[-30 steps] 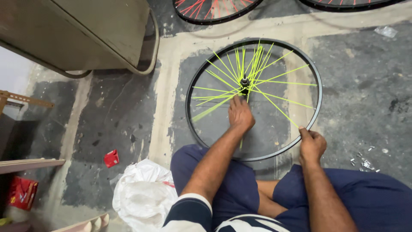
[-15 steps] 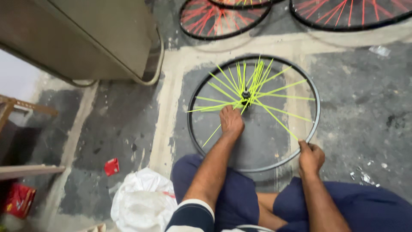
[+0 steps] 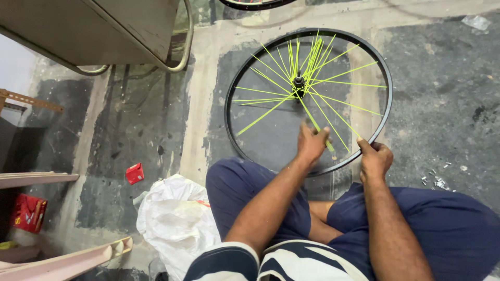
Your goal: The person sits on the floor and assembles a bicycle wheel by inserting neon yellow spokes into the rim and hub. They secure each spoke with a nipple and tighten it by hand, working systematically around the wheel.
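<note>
Below you, a black-rimmed bicycle wheel w/ neon-yellow spokes (image 3: 308,99) lies flat on the concrete floor (image 3: 442,104). Your left hand (image 3: 311,143) pinches one yellow spoke (image 3: 319,128); right hand (image 3: 375,160) fingers curl on the rim. White plastic bag (image 3: 174,218) sits nr your knee.

Left hand (image 3: 311,143): bare, no glove, no ring or watch to be seen.
Right hand (image 3: 376,160): bare as well, no glove, nothing on the wrist.
Arms: bare from wrist to above the elbow.
Shirt (image 3: 291,263): short-sleeved, with broad stripes in dark navy and off-white; the left sleeve ends in a dark band with a pale edge.
Trousers (image 3: 448,229): loose, plain dark blue cloth, lightly creased over both knees.
Feet: hidden under the legs, cannot tell what is worn.
</note>
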